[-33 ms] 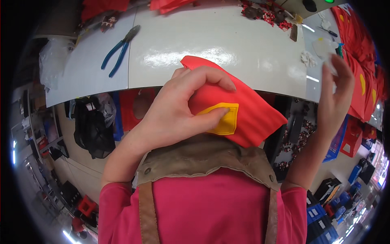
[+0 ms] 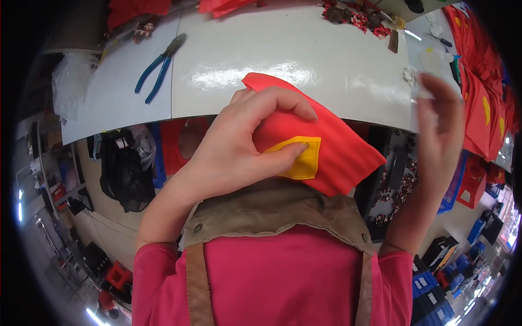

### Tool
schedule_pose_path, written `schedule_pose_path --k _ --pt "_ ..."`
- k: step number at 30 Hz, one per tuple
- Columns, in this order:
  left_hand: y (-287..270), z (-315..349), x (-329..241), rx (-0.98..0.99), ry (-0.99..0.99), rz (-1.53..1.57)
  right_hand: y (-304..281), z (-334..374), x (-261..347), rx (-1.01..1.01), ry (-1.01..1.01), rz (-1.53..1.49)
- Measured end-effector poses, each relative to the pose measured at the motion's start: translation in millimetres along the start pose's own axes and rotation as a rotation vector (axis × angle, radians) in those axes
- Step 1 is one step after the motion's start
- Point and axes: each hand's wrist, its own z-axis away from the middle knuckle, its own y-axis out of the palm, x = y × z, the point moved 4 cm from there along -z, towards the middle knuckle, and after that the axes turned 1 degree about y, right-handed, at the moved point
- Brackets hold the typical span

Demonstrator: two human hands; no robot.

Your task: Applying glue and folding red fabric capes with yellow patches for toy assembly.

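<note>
A folded piece of red cloth [image 2: 331, 144] with a stitched yellow patch [image 2: 308, 160] is held up in front of my chest, over the table's near edge. My left hand [image 2: 247, 138] grips it from the left, the thumb pressed on the yellow patch and the index finger curled over the red part. The other fingers are hidden behind the cloth. Off to the right, my right hand [image 2: 441, 117] is raised away from the cloth, near the table's right end. Motion smears its fingers, so whether they hold anything does not show.
Blue-handled pliers [image 2: 160, 68] lie on the white table [image 2: 228, 54] at the left. Small red and brown pieces [image 2: 359, 22] are heaped at the back. At the right hang or lie stacked red cloths [image 2: 481, 103]. A clear plastic bag [image 2: 70, 87] is at the far left.
My right hand has shifted slightly to the left and is more blurred. The left hand and the red cloth stay almost in place.
</note>
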Motion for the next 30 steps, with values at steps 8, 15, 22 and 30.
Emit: schedule_pose_path --k 8,15,22,30 --pt "1.2 0.5 -8.3 0.001 0.050 -0.035 61.0 31.7 46.2 0.785 0.267 -0.472" --pt "2.7 0.9 -11.4 0.010 0.053 -0.027 65.1 27.4 41.7 0.941 0.376 -0.468" --pt "2.6 -0.4 -10.4 0.018 0.092 0.007 66.3 29.0 41.2 0.895 0.365 -0.507" --pt "2.7 0.3 -7.5 0.013 0.082 0.020 67.7 29.1 40.5 0.900 0.372 -0.505"
